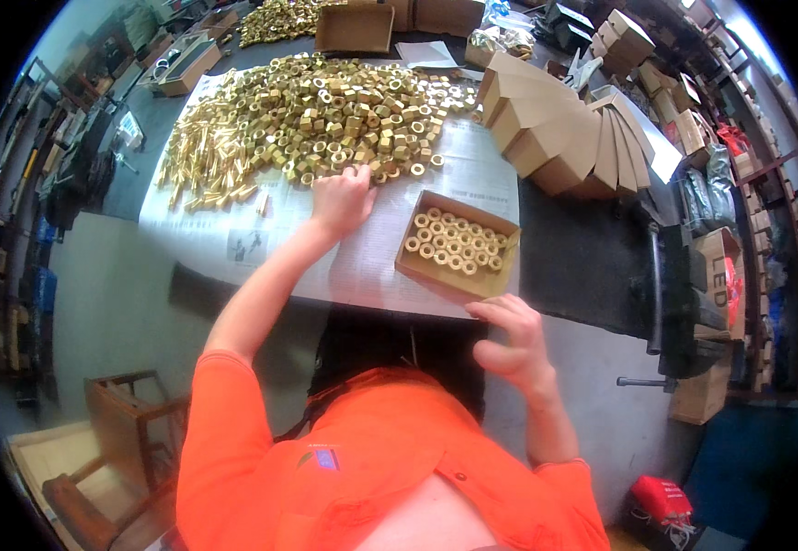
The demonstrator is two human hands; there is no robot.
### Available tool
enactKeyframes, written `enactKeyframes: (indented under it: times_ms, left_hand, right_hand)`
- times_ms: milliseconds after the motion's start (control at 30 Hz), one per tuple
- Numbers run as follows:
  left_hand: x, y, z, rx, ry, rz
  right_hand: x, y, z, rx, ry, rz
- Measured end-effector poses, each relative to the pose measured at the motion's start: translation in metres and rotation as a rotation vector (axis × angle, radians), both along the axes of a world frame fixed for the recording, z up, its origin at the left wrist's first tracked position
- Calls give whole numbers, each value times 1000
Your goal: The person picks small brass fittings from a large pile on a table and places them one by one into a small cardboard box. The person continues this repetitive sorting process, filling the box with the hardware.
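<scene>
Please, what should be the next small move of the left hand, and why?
Probably the left hand should close on a few nuts at the pile's near edge: it is right there, and the box holds similar nuts in rows. Whether it already grips any is hidden.
</scene>
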State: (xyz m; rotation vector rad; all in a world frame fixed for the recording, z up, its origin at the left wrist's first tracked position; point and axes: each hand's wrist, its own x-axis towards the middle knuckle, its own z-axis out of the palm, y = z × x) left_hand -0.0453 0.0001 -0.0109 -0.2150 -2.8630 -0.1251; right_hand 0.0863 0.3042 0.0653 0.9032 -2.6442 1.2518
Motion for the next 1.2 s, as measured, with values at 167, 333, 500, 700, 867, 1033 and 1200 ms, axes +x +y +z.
enactKeyframes:
  times_ms: [167,333,500,700,867,1033,1200]
  left_hand:
    - [6,-2,2,24,6,-19]
    - [13,-10,5,15,-26,-55]
    - [10,-16,3,123,-21,-106]
    - [10,-11,48,589,-180,-196]
    - [16,50,84,591,-329,-585]
    - [23,108,52,259,-228,-977]
    - [18,126,38,229,-337,-1049]
  right_hand:
    - [2,6,-3,15,15,-15]
    - [3,8,-5,16,11,-16]
    - [2,4,1,-7,3,-6]
    - [5,11,0,16,27,-33]
    - [7,7,-5,-18,13,-31]
    - [29,-9,-20,-94,0,2]
    - [50,-16,-44,-124,-60,23]
